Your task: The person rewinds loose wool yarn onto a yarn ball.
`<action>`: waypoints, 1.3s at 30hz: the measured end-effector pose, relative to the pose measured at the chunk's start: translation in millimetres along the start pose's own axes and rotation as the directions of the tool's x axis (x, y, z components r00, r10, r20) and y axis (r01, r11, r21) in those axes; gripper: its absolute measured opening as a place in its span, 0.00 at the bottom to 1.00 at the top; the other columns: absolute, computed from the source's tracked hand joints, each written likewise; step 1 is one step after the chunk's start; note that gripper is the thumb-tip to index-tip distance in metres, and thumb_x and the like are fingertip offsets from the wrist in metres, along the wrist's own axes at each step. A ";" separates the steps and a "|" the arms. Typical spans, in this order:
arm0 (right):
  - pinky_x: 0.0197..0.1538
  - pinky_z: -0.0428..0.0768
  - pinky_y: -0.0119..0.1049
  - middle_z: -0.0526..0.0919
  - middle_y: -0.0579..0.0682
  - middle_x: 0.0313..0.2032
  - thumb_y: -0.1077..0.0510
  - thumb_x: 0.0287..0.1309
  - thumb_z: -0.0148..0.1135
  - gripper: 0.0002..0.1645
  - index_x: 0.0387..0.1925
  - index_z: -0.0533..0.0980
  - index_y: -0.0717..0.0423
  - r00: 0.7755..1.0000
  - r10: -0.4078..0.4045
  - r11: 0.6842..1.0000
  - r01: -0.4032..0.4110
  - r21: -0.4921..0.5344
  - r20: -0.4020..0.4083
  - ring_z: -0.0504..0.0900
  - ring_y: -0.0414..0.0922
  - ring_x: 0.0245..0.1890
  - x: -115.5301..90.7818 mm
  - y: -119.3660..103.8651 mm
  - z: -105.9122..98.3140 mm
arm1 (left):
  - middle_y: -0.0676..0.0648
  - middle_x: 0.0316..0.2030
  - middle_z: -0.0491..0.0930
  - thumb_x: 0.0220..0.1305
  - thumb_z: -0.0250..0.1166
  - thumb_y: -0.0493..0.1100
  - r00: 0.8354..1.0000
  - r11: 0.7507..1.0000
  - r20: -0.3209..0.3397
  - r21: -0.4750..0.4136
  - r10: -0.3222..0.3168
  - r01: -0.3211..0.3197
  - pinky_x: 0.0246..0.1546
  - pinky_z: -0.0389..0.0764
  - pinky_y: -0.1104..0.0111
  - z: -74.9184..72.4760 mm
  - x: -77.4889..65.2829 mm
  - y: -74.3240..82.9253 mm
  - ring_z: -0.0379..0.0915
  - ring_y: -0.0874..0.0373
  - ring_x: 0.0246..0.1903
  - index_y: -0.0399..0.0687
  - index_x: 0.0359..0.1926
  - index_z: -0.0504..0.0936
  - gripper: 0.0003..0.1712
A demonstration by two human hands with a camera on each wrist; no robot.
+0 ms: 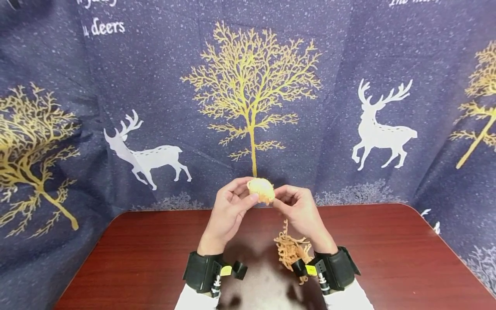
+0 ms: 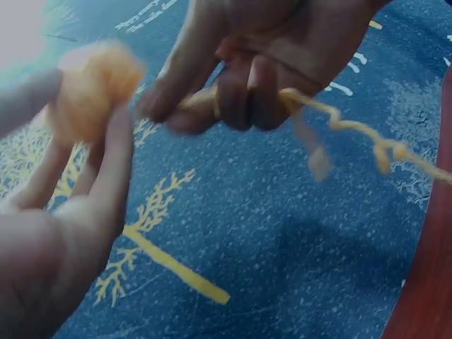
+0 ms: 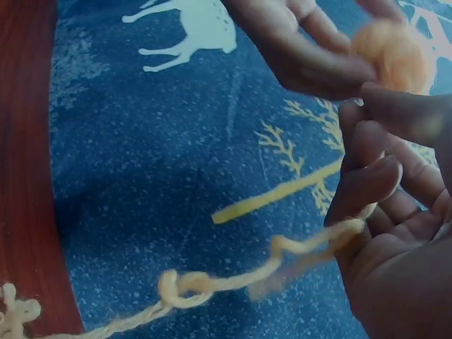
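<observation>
A small ball of pale orange yarn (image 1: 261,189) is held up above the table's far edge, between the thumb and fingers of my left hand (image 1: 228,211). Beside it on the right, my right hand (image 1: 302,212) pinches the yarn strand (image 3: 240,281) close to the ball. From under the right fingers the strand runs down, kinked and curly, as the left wrist view also shows. It leads toward a loose, tangled heap of the same yarn (image 1: 292,249) on the table below my right forearm. Both hands and the ball look blurred in the left wrist view.
The reddish-brown wooden table (image 1: 155,254) has rounded far corners. Behind it hangs a dark blue cloth (image 1: 310,142) printed with white deer and yellow trees. Black wrist straps with small cameras sit on both forearms, the right one overlapping the yarn heap.
</observation>
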State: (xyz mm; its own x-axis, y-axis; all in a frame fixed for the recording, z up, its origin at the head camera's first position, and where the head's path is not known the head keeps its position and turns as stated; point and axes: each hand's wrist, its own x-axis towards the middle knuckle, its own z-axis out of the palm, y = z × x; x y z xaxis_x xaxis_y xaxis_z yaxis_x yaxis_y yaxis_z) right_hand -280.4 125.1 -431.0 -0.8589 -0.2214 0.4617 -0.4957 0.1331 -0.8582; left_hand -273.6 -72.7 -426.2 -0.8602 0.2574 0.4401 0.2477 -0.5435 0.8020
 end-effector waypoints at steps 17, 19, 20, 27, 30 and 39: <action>0.21 0.79 0.34 0.86 0.54 0.27 0.67 0.57 0.72 0.04 0.35 0.84 0.61 1.000 -0.014 1.000 0.015 -0.008 0.028 0.80 0.43 0.19 -3.3 -12.2 -4.6 | 0.42 0.44 0.85 0.60 0.72 0.33 0.986 0.727 0.059 0.682 -0.156 0.075 0.45 0.86 0.61 -7.8 -0.1 -0.5 0.84 0.50 0.43 0.39 0.51 0.84 0.18; 0.20 0.79 0.35 0.84 0.54 0.25 0.67 0.58 0.71 0.04 0.36 0.84 0.63 0.999 -0.006 1.000 0.005 0.026 0.035 0.79 0.43 0.19 -2.7 -9.4 -8.9 | 0.44 0.44 0.86 0.60 0.72 0.35 0.972 0.737 0.119 0.672 -0.202 0.071 0.46 0.85 0.60 -11.7 -1.1 1.5 0.84 0.51 0.43 0.40 0.52 0.84 0.18; 0.19 0.78 0.36 0.83 0.53 0.23 0.67 0.57 0.71 0.04 0.36 0.83 0.63 0.999 -0.003 0.999 0.002 0.036 0.037 0.78 0.43 0.18 -2.5 -8.0 -10.7 | 0.44 0.44 0.86 0.61 0.72 0.35 0.965 0.750 0.148 0.657 -0.217 0.068 0.46 0.85 0.60 -13.6 -1.6 2.7 0.84 0.52 0.44 0.40 0.52 0.84 0.18; 0.19 0.76 0.31 0.82 0.48 0.21 0.68 0.57 0.71 0.06 0.36 0.82 0.66 0.998 0.026 0.990 -0.033 0.140 0.050 0.75 0.42 0.18 -1.7 0.3 -15.8 | 0.38 0.43 0.85 0.60 0.70 0.28 0.905 0.893 0.352 0.446 -0.240 0.063 0.46 0.85 0.63 -25.2 -5.8 7.2 0.83 0.53 0.45 0.31 0.54 0.80 0.20; 0.21 0.76 0.31 0.84 0.49 0.23 0.69 0.57 0.71 0.06 0.37 0.82 0.67 0.999 0.019 0.984 -0.024 0.177 0.031 0.76 0.41 0.19 -1.1 3.9 -13.6 | 0.38 0.43 0.85 0.61 0.68 0.29 0.894 0.937 0.405 0.346 -0.192 0.044 0.46 0.85 0.64 -25.5 -5.8 7.2 0.83 0.55 0.44 0.27 0.54 0.78 0.20; 0.24 0.80 0.32 0.86 0.50 0.27 0.70 0.59 0.68 0.05 0.38 0.82 0.69 1.000 -0.020 0.991 0.022 0.129 -0.016 0.80 0.41 0.22 1.8 9.3 -0.2 | 0.45 0.49 0.83 0.64 0.63 0.27 0.981 0.999 0.193 -0.049 0.018 -0.009 0.47 0.85 0.65 -10.5 -2.1 2.7 0.80 0.55 0.47 0.45 0.54 0.81 0.19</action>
State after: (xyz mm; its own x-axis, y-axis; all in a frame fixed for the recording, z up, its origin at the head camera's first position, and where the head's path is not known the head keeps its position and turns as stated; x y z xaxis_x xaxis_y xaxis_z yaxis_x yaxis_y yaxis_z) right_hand -286.5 126.2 -438.2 -0.8508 -0.2081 0.4826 -0.4938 0.0023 -0.8696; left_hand -275.8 -83.0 -429.2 -0.7531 0.3971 0.5246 0.2337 -0.5840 0.7774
